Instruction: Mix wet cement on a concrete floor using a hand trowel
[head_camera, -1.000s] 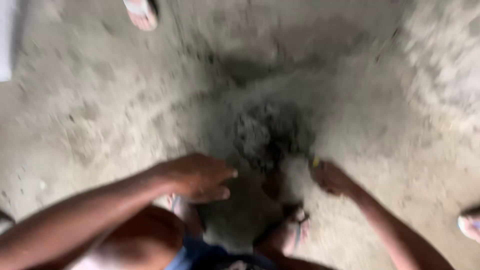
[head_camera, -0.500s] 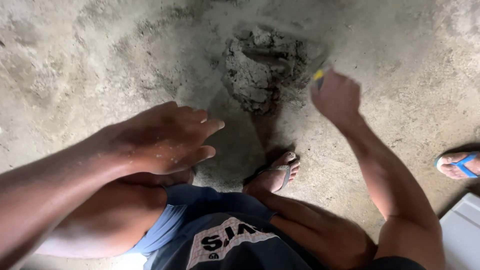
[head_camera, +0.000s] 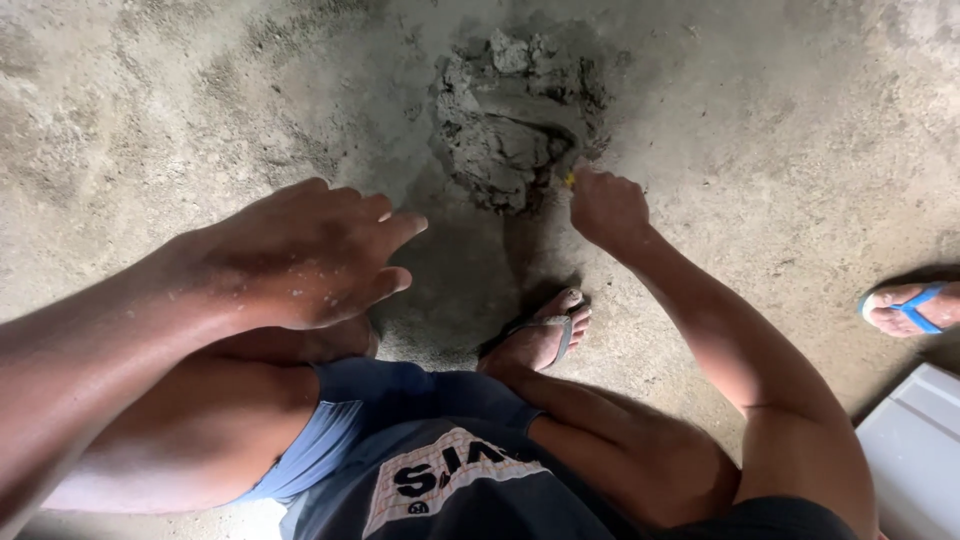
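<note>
The mound of wet mortar (head_camera: 515, 120) looks grey, lumpy and rough, with a matt, damp surface and a few smoother faces. Around the mound, the concrete floor (head_camera: 150, 110) is matt and grainy, dusted with sandy patches, darker and damper just below the mound. The right hand (head_camera: 608, 208), at the mound's lower right edge, grips a small yellow, plastic-looking handle (head_camera: 570, 179). Left of and below the mound, the left hand (head_camera: 300, 255) bears pale dried specks on its skin. Below the mound, a rubbery sandal (head_camera: 545, 335) looks dull, and the shorts (head_camera: 400, 400) are soft blue cloth.
</note>
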